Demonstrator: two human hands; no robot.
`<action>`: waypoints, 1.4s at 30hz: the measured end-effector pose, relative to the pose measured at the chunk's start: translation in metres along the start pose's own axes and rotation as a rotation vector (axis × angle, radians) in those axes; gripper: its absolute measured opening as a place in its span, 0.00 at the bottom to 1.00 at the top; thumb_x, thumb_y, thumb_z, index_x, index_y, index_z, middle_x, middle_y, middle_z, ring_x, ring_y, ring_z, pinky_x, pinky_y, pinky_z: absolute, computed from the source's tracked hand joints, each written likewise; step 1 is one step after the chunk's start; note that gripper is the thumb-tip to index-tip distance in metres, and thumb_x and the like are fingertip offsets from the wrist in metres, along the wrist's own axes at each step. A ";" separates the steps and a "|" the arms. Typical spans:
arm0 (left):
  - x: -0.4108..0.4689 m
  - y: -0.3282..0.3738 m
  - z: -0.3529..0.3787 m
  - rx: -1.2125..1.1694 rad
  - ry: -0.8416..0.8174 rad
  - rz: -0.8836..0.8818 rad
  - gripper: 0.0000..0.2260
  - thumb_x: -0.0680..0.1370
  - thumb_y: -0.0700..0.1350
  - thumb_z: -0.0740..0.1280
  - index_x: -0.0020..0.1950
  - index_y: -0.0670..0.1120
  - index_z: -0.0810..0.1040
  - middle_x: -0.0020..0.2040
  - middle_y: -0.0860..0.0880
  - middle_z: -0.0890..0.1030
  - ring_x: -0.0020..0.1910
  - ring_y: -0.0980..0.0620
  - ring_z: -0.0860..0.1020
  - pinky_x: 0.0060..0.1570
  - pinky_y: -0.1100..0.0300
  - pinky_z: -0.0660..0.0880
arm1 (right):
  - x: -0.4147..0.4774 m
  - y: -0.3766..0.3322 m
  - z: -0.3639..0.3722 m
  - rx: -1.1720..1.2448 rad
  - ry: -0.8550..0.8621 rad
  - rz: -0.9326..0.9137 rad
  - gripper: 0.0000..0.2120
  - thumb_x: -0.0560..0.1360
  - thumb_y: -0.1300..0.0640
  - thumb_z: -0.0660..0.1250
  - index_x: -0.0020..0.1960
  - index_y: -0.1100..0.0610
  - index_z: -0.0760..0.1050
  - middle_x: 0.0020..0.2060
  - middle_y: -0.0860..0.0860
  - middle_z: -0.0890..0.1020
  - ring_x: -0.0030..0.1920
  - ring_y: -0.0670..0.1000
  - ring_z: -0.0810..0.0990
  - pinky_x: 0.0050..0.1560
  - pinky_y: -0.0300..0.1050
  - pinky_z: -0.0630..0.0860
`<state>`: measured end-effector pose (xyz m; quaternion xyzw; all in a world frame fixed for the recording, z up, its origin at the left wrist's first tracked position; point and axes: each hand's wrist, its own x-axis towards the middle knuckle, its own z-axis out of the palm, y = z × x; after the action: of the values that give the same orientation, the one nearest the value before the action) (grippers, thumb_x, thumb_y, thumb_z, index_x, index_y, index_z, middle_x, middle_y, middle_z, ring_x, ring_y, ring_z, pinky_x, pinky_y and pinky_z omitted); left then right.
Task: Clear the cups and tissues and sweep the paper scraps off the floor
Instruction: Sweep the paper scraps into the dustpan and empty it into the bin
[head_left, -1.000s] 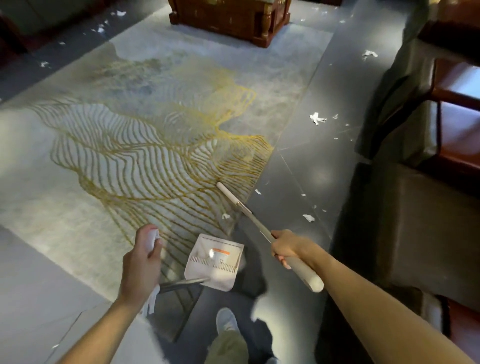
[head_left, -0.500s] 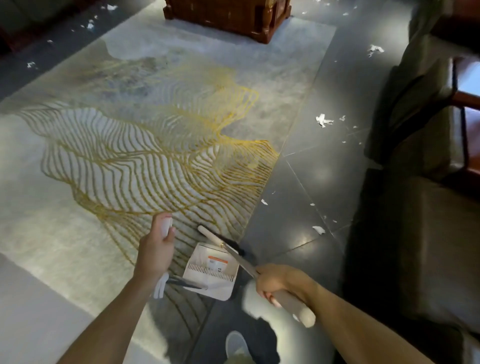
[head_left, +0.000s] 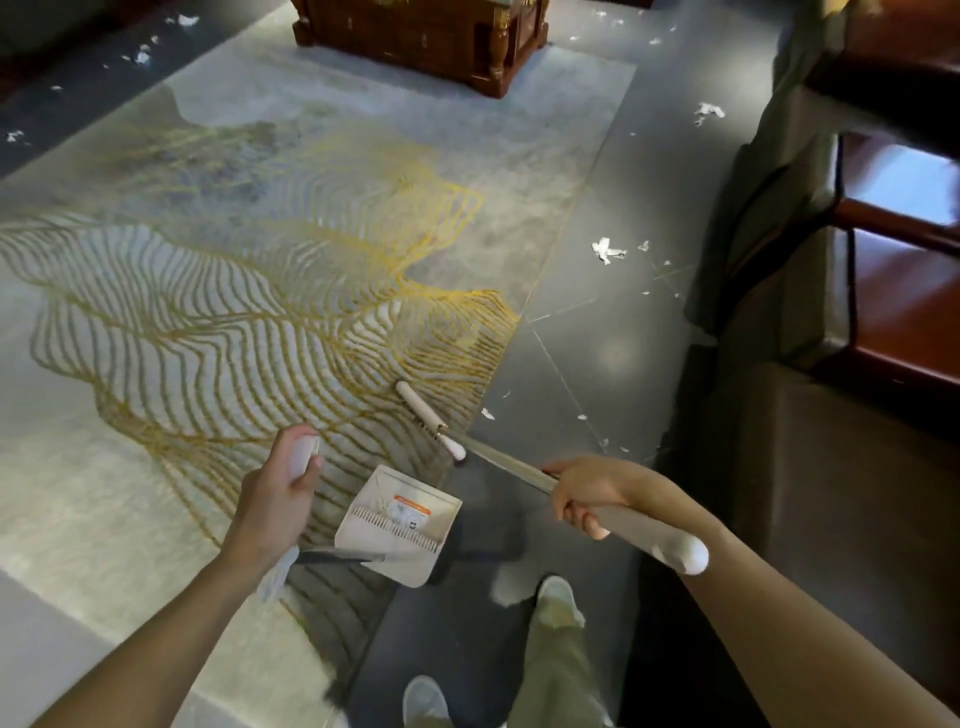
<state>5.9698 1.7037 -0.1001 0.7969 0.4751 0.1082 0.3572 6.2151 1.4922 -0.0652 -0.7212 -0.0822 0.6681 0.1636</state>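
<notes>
Left hand: fingers curled round the upright white handle of the cream plastic dustpan. The pan sits low at the near edge of the grey rug with gold wavy lines, mouth facing far-right. An orange label shows inside it; whether it contains anything else, cannot tell.

Right hand: closed round the long broom with metal shaft and pale grip, holding it near the rounded grip end. The shaft runs far-left from the hand. The white broom head lies at the rug's right border, just beyond the dustpan's mouth.

White paper scraps, on the dark grey tiled floor:
- small scrap just right of the broom head, beyond the right hand
- a few tiny bits near it, farther right
- larger crumpled piece well beyond both hands, right of the rug
- another piece farther off, far right
- scattered bits at the far left, well apart from both hands

The dustpan sits between the two hands. Two pale shoes stand on the tile near the pan.

Surroundings: a carved dark red wooden furniture piece stands on the rug's far end. Dark wooden seating draped with grey cloth lines the right side.
</notes>
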 end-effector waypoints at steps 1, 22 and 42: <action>0.002 0.008 0.006 -0.002 -0.007 -0.002 0.08 0.80 0.45 0.61 0.54 0.58 0.69 0.31 0.45 0.75 0.25 0.47 0.72 0.28 0.53 0.71 | -0.001 0.001 -0.014 -0.041 0.049 -0.022 0.25 0.72 0.71 0.58 0.68 0.60 0.69 0.25 0.54 0.67 0.23 0.47 0.65 0.23 0.37 0.67; 0.053 0.148 0.186 0.039 0.085 -0.090 0.10 0.81 0.47 0.58 0.61 0.53 0.69 0.41 0.42 0.79 0.42 0.39 0.78 0.38 0.54 0.68 | 0.114 0.015 -0.189 -0.470 0.321 -0.020 0.18 0.71 0.61 0.64 0.60 0.60 0.75 0.48 0.55 0.81 0.48 0.54 0.80 0.46 0.45 0.77; 0.041 0.155 0.176 -0.047 0.020 0.031 0.12 0.79 0.40 0.61 0.63 0.43 0.71 0.49 0.35 0.79 0.48 0.33 0.77 0.44 0.50 0.69 | -0.016 0.077 -0.178 0.126 -0.140 0.224 0.29 0.75 0.72 0.56 0.70 0.47 0.63 0.20 0.50 0.71 0.18 0.43 0.68 0.17 0.33 0.66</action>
<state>6.1862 1.6103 -0.1298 0.7945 0.4635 0.1329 0.3691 6.3822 1.3927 -0.0667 -0.6658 0.0296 0.7347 0.1268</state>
